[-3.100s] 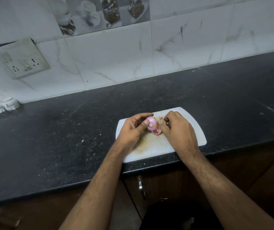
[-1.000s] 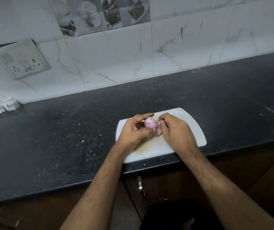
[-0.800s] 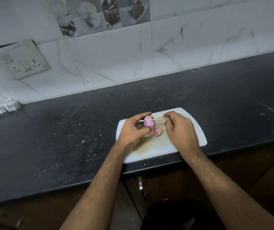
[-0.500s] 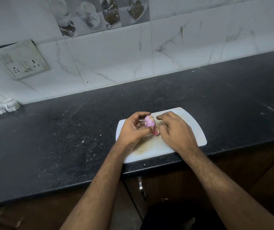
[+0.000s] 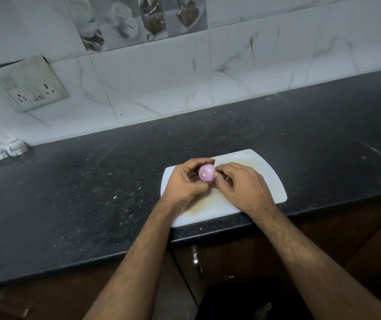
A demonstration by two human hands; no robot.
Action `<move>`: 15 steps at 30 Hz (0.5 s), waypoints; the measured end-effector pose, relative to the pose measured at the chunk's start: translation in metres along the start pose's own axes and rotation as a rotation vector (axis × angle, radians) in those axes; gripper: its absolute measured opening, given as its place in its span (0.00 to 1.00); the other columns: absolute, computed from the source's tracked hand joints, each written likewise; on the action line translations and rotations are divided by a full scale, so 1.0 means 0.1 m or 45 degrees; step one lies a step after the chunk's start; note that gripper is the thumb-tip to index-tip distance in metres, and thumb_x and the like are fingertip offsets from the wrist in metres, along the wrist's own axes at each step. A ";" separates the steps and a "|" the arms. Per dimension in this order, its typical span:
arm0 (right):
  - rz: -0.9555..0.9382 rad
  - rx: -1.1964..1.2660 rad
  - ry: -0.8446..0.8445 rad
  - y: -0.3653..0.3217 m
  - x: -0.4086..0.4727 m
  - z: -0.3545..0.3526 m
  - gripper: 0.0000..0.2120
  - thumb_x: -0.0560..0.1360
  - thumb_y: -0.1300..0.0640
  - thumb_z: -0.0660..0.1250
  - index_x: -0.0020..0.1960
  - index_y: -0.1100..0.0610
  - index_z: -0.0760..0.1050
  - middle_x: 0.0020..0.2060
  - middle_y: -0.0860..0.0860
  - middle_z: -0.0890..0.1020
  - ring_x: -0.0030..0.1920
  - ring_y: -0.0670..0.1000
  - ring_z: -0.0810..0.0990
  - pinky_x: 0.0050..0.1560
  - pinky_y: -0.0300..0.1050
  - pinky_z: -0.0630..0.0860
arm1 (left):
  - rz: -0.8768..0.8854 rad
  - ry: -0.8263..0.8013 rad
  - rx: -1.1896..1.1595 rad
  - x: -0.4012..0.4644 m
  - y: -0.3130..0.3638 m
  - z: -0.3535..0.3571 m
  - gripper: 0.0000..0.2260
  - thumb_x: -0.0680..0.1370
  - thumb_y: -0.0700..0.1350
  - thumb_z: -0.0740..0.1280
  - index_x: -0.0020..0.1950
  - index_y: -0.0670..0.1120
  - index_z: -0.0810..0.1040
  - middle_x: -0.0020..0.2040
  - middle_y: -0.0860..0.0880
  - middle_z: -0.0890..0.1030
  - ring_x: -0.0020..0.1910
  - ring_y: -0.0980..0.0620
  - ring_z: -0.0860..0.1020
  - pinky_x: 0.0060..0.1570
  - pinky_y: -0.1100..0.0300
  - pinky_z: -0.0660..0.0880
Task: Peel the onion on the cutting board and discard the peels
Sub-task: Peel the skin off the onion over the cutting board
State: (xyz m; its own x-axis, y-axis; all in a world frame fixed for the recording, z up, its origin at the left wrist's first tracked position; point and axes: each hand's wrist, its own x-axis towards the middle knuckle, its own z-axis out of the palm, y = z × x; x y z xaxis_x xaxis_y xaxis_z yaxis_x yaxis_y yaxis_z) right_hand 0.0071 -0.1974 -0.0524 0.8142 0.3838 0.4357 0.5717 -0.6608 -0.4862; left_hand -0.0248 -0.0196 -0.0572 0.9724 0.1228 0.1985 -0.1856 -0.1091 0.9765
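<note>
A small pink-purple onion (image 5: 206, 173) is held a little above the white cutting board (image 5: 268, 176), its pale cut end facing me. My left hand (image 5: 184, 181) grips it from the left with thumb and fingers. My right hand (image 5: 240, 185) touches the onion's right side with its fingertips, pinching at the skin there. A bit of pink peel (image 5: 214, 184) shows just under the onion between the two hands. The board's surface under my hands is stained brownish.
The board lies at the front edge of a black speckled counter (image 5: 92, 192). A switch-and-socket plate (image 5: 29, 85) is on the tiled wall at left. White small objects (image 5: 2, 150) sit at the counter's far left. A cabinet handle (image 5: 196, 262) is below.
My left hand has turned the onion so its pale cut end faces me. My right hand, which had drawn away briefly, has come back against the onion's right side.
</note>
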 end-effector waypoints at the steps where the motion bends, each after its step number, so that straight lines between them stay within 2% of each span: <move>1: 0.002 0.005 -0.001 0.00 0.00 0.00 0.11 0.80 0.46 0.64 0.56 0.48 0.81 0.45 0.43 0.83 0.43 0.47 0.80 0.43 0.48 0.79 | 0.002 -0.005 -0.003 0.00 0.00 0.00 0.26 0.69 0.21 0.72 0.63 0.41 0.83 0.60 0.44 0.86 0.57 0.51 0.83 0.62 0.54 0.81; 10: 0.036 0.017 -0.003 -0.01 0.01 -0.02 0.10 0.81 0.48 0.65 0.58 0.47 0.82 0.46 0.42 0.84 0.43 0.46 0.79 0.43 0.44 0.77 | 0.027 -0.043 -0.007 -0.01 -0.01 0.00 0.24 0.68 0.20 0.72 0.58 0.40 0.82 0.55 0.47 0.85 0.56 0.51 0.83 0.61 0.57 0.80; 15: 0.081 -0.006 0.037 -0.01 0.00 -0.02 0.10 0.81 0.49 0.64 0.57 0.50 0.81 0.46 0.43 0.83 0.43 0.47 0.79 0.44 0.47 0.78 | 0.020 -0.057 -0.082 -0.01 0.01 0.00 0.25 0.68 0.21 0.73 0.62 0.38 0.80 0.59 0.44 0.86 0.59 0.48 0.84 0.62 0.54 0.81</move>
State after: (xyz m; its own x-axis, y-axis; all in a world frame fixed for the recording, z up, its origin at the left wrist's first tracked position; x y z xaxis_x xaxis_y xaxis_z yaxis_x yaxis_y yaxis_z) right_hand 0.0066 -0.1978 -0.0503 0.8454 0.3225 0.4259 0.5187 -0.6862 -0.5099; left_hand -0.0256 -0.0196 -0.0562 0.9744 0.0774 0.2111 -0.2079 -0.0469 0.9770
